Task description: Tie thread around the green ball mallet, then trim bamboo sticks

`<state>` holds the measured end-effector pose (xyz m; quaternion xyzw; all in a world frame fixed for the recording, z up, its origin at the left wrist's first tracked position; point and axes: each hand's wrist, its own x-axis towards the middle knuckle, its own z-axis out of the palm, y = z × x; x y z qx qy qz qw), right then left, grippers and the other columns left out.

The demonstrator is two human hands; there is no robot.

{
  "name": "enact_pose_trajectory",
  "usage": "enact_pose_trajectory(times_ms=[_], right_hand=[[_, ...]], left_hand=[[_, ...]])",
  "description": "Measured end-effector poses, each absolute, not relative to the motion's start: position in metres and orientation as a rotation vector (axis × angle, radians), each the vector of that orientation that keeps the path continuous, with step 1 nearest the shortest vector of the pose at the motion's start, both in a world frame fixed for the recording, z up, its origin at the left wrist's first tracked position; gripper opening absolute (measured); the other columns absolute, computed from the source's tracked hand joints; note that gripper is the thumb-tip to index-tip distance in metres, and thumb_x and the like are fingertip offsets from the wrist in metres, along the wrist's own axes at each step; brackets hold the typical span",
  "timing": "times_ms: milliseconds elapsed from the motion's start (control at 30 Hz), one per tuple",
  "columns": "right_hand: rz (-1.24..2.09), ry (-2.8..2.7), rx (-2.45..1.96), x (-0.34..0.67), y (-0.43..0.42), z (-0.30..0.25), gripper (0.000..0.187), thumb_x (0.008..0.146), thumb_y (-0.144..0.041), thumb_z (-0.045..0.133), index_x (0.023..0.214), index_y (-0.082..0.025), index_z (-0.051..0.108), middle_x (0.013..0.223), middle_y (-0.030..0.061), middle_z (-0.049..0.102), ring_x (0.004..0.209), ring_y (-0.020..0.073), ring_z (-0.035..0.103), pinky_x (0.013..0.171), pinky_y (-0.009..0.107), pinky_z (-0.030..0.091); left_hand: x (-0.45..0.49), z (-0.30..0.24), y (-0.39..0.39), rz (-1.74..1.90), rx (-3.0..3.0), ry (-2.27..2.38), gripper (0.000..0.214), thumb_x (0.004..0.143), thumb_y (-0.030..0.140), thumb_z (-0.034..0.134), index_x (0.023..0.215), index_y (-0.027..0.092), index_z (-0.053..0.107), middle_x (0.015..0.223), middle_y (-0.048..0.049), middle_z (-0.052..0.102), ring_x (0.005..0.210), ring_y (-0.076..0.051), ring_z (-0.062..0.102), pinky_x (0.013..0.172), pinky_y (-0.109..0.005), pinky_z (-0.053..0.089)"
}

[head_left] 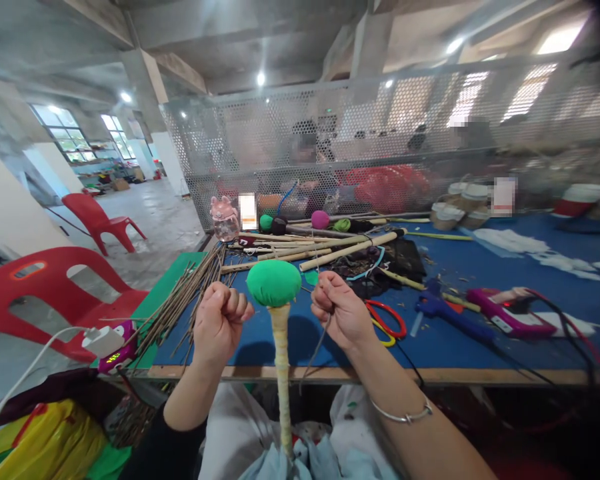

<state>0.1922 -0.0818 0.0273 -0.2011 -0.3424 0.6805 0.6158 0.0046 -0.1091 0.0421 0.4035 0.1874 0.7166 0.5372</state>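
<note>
One perforated metal screen (215, 150) spans the back of my work area, dividing it from blurred people (305, 143) beyond. Before it lies the blue table (460, 267); to its left stand two red chairs (87, 212), the nearer one close to the table's corner. On the surface, a sheaf of thin brown sticks (180, 307) fans along the left side, and pale poles (350, 252) lie directly behind my work, taking up the middle. A blue glue gun (453, 319) rests to the right; scissors (401, 328), red- and yellow-handled, lie nearer me. Centrally, the wrapped stem (281, 347) rises nearly upright before the table edge, its lower end at the pale blue cloth (265, 463) in my lap; cream wrapping bands its length. It bears a green head (274, 280), rounded, smooth above and puckered beneath. My left hand (220, 317), beside it, is clenched; whether it grips anything I cannot tell. My right hand (340, 310), fisted opposite, grasps a thin dark strand (316, 352), trailing below.
</note>
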Motion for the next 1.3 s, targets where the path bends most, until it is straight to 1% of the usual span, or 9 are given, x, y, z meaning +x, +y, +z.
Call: enact_pose_trajectory(times_ms=[100, 200, 267, 333, 467, 667, 867, 1100, 1300], right_hand=[[1.401, -0.99, -0.573, 0.192, -0.102, 0.021, 0.015, 0.081, -0.031, 0.055, 0.073, -0.022, 0.047, 0.052, -0.0067, 0.04, 0.041, 0.0055, 0.025, 0.037, 0.014, 0.023], [0.94, -1.444, -0.706, 0.192, -0.139, 0.019, 0.012, 0.085, -0.024, 0.048, 0.075, -0.021, 0.055, 0.082, 0.0039, 0.056, 0.067, 0.0117, 0.049, 0.058, 0.024, 0.042], [0.609, -1.73, -0.719, 0.192, -0.163, 0.021, 0.012, 0.082, -0.018, 0.05, 0.078, -0.022, 0.061, 0.097, 0.008, 0.053, 0.088, 0.018, 0.049, 0.073, 0.032, 0.044], [0.38, -1.944, -0.66, 0.192, -0.179, 0.026, 0.016, 0.077, -0.013, 0.052, 0.083, -0.023, 0.063, 0.093, 0.0079, 0.052, 0.086, 0.0193, 0.049, 0.073, 0.033, 0.044], [0.162, -2.049, -0.478, 0.197, -0.177, 0.035, 0.04, 0.069, -0.007, 0.05, 0.104, -0.023, 0.058, 0.091, 0.0081, 0.055, 0.082, 0.0197, 0.051, 0.073, 0.036, 0.045], [0.474, -2.124, -0.397, 0.194, -0.13, 0.042, 0.051, 0.077, -0.005, 0.041, 0.125, -0.024, 0.041, 0.113, 0.0082, 0.058, 0.103, 0.0184, 0.054, 0.085, 0.035, 0.045], [0.604, -2.239, -0.396, 0.184, -0.103, 0.056, 0.017, 0.085, -0.018, 0.046, 0.094, -0.019, 0.061, 0.093, 0.0076, 0.064, 0.088, 0.016, 0.058, 0.079, 0.029, 0.045], [0.518, -2.278, -0.421, 0.184, -0.09, 0.045, 0.017, 0.087, -0.021, 0.038, 0.079, -0.02, 0.053, 0.073, 0.0033, 0.06, 0.069, 0.0147, 0.048, 0.066, 0.028, 0.04], [0.437, -2.2, -0.42, 0.183, -0.085, 0.04, 0.016, 0.087, -0.02, 0.04, 0.077, -0.021, 0.052, 0.068, 0.0016, 0.057, 0.066, 0.0144, 0.047, 0.064, 0.028, 0.037]], left_hand=[[0.004, 0.032, -0.121, 1.718, 1.204, 0.494, 0.027, 0.083, 0.025, 0.047, 0.057, 0.018, 0.043, 0.048, 0.0051, 0.035, 0.047, -0.01, 0.036, 0.052, -0.025, 0.036], [0.009, 0.02, -0.137, 1.603, 1.775, 0.64, 0.009, 0.079, 0.018, 0.052, 0.08, 0.019, 0.061, 0.062, -0.0009, 0.051, 0.06, -0.013, 0.046, 0.059, -0.026, 0.037], [0.014, 0.016, -0.143, 1.437, 2.173, 0.672, 0.036, 0.075, 0.016, 0.057, 0.11, 0.021, 0.058, 0.072, -0.0045, 0.058, 0.065, -0.015, 0.049, 0.061, -0.027, 0.037], [0.02, 0.015, -0.145, 1.35, 2.414, 0.684, 0.048, 0.074, 0.016, 0.058, 0.122, 0.022, 0.052, 0.076, -0.0063, 0.061, 0.068, -0.017, 0.051, 0.063, -0.027, 0.037], [0.024, 0.017, -0.142, 1.329, 2.463, 0.758, 0.018, 0.082, 0.02, 0.049, 0.093, 0.019, 0.063, 0.067, -0.0059, 0.056, 0.065, -0.017, 0.049, 0.061, -0.028, 0.035], [0.012, 0.031, -0.139, 1.315, 2.483, 0.58, 0.034, 0.089, 0.034, 0.032, 0.082, 0.017, 0.059, 0.069, -0.0092, 0.057, 0.069, -0.019, 0.052, 0.064, -0.03, 0.038], [-0.004, 0.047, -0.126, 1.321, 2.485, 0.587, 0.026, 0.079, 0.036, 0.054, 0.091, 0.018, 0.069, 0.061, -0.007, 0.057, 0.058, -0.017, 0.049, 0.057, -0.028, 0.034], [-0.017, 0.04, -0.109, 1.556, 1.952, 0.617, 0.035, 0.061, 0.053, 0.067, 0.07, 0.019, 0.072, 0.048, -0.0038, 0.053, 0.048, -0.015, 0.048, 0.053, -0.029, 0.038], [-0.001, 0.031, -0.12, 1.709, 1.841, 0.694, 0.031, 0.075, 0.047, 0.058, 0.077, 0.019, 0.072, 0.048, -0.0017, 0.05, 0.046, -0.012, 0.044, 0.048, -0.024, 0.035]])
